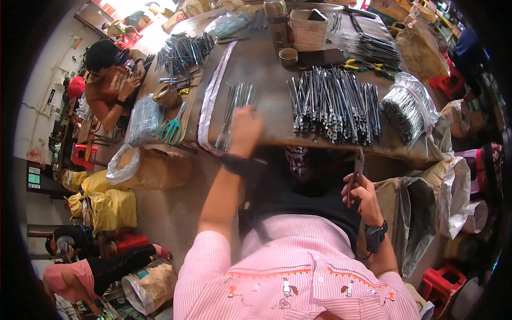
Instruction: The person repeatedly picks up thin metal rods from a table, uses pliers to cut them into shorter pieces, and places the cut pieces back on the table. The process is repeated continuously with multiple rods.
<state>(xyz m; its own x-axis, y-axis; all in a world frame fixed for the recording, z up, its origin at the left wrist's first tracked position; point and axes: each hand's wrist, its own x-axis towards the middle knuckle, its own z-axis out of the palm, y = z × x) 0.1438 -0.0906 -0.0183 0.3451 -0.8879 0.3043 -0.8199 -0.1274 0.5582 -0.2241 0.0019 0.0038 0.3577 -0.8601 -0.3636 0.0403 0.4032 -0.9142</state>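
My left hand (248, 128), smeared by motion, is at the right side of a small row of thin metal strips (228, 120) on the table. Its fingers are too blurred to show whether they hold anything. Lower right, just off the table's front edge, my right hand (367, 198) is closed around the handles of a pair of pliers (359, 162), their jaws pointing up toward the tabletop. A large pile of dark metal strips (333, 106) lies on the table between and beyond my hands.
A plastic-wrapped bundle of strips (408, 109) lies at the right table edge. Farther back are yellow-handled pliers (356, 65), a cup (288, 57) and a white tub (309, 31). Teal scissors (173, 128) lie on the left. Another person (111, 85) sits there. Sacks (426, 197) stand by my right side.
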